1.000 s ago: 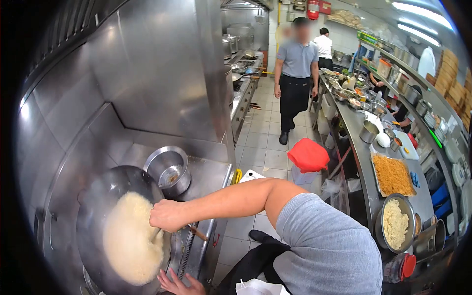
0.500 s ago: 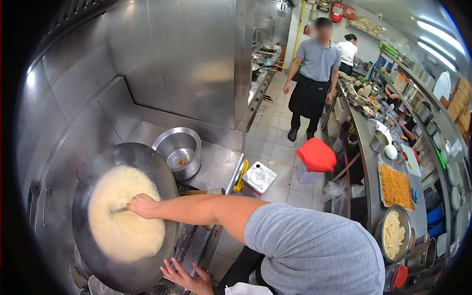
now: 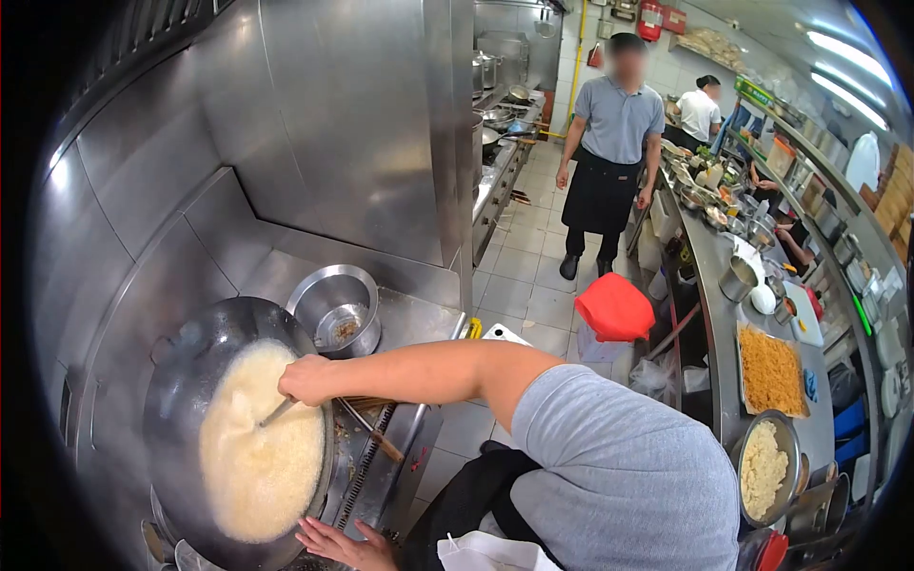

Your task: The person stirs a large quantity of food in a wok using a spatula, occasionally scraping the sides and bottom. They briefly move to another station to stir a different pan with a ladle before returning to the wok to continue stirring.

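The pale, frothy liquid is already in the wok at the near left, pooled broadly across its bowl. I judge this as mid-work: the batch looks loose and foamy, and a utensil is in it. How much cooking or mixing is left, I can't tell from my view. The steel pot just beyond the rim holds only brownish bits at its bottom.

I have the right hand clenched around the utensil, whose metal shaft slants down into the liquid; its tip is submerged. The left hand is released, fingers spread at the wok's near edge, holding nothing I can see; whether its fingertips touch the rim, I can't tell.
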Tool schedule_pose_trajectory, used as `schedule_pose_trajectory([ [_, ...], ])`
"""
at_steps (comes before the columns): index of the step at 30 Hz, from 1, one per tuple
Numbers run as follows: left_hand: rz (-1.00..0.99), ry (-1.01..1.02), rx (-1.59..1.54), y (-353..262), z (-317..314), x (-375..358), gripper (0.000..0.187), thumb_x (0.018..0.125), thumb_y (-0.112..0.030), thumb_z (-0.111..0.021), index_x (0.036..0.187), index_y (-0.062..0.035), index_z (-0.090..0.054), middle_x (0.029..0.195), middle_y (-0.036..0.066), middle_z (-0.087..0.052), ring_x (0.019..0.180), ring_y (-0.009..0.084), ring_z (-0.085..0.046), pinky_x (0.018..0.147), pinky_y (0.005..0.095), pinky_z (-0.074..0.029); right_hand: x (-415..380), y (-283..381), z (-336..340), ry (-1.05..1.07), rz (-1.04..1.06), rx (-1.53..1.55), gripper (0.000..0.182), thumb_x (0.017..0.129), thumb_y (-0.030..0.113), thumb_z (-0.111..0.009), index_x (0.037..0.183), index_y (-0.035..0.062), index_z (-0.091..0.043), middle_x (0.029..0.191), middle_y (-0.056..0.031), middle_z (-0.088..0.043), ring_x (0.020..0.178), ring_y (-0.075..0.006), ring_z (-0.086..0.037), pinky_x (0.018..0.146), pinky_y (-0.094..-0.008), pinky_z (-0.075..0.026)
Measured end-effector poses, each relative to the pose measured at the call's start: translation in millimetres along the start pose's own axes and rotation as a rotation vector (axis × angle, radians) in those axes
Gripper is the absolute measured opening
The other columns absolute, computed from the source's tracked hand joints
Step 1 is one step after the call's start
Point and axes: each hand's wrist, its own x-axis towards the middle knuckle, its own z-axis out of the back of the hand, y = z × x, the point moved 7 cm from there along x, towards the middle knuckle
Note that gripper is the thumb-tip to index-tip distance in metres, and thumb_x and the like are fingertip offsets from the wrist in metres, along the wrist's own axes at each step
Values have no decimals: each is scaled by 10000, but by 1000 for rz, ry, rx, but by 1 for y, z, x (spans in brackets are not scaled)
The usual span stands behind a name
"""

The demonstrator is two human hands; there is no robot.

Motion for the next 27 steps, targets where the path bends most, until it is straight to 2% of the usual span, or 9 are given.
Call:
schedule_pose_trajectory([
  [2, 184, 121, -26, 2, -2, -4, 859, 1026, -611, -638, 1670, -60, -493, 1685, 269, -473, 1568, 567, -375, 1216, 780, -274, -27, -9, 22, 39, 18, 32, 199, 830, 81, -772, 1021, 114, -820, 984, -130, -819, 1014, -363, -784, 850, -497, -612],
  [3, 171, 152, 12, 3, -3, -6, 990, 1040, -724, -535, 1719, -19, -386, 1694, 284, -450, 1561, 577, -365, 1201, 764, -302, -42, -11, 36, 64, 3, 54, 211, 826, 94, -778, 1027, 125, -834, 1008, -109, -828, 1017, -347, -788, 857, -483, -616],
  [8, 185, 141, 0, -10, 3, 5, 993, 1044, -731, -546, 1710, -9, -400, 1681, 319, -447, 1556, 563, -383, 1210, 727, -338, -88, -23, 80, 141, 43, 136, 257, 801, 117, -805, 1055, 114, -842, 1046, -79, -846, 1031, -300, -797, 876, -447, -622],
  [11, 247, 66, -93, -17, 17, 15, 912, 1065, -590, -644, 1707, 8, -395, 1673, 344, -445, 1552, 549, -418, 1241, 698, -333, -107, -9, 104, 192, 97, 141, 282, 834, 88, -806, 1116, 72, -806, 1082, -82, -846, 1067, -309, -788, 889, -458, -610],
  [17, 299, -78, -296, -16, 23, 9, 764, 1077, -368, -690, 1692, -2, -421, 1664, 334, -474, 1563, 539, -416, 1262, 650, -347, -99, 32, 86, 218, 180, 243, 318, 834, 116, -835, 1147, 69, -804, 1079, -92, -845, 1064, -325, -789, 899, -463, -608],
  [21, 175, 123, -98, -18, 31, 22, 711, 1047, -236, -729, 1663, -4, -461, 1644, 309, -513, 1532, 544, -459, 1252, 672, -350, -58, 59, 23, 128, 199, 288, 268, 847, 173, -818, 1096, 75, -803, 1034, -115, -828, 1018, -362, -782, 877, -488, -603],
  [24, 134, 109, -154, -14, 32, 22, 660, 1000, -134, -774, 1598, 4, -532, 1617, 291, -550, 1496, 552, -498, 1239, 701, -349, -14, 79, -26, 29, 168, 301, 190, 875, 144, -744, 1044, 72, -792, 997, -149, -812, 978, -390, -775, 844, -513, -595],
  [26, 109, -41, -253, -6, 33, 18, 398, 983, -132, -793, 1329, 17, -666, 1575, 283, -590, 1462, 556, -529, 1223, 721, -348, 18, 90, -52, -25, 138, 256, 180, 887, 123, -709, 1042, 64, -781, 973, -172, -801, 963, -399, -773, 832, -524, -590],
  [27, 110, -48, -256, -1, 31, 15, 398, 983, -132, -793, 1329, 17, -666, 1575, 283, -590, 1462, 556, -529, 1223, 721, -348, 35, 91, -61, -79, 105, 215, 176, 899, 101, -674, 1040, 56, -770, 949, -194, -789, 947, -408, -770, 820, -534, -585],
])
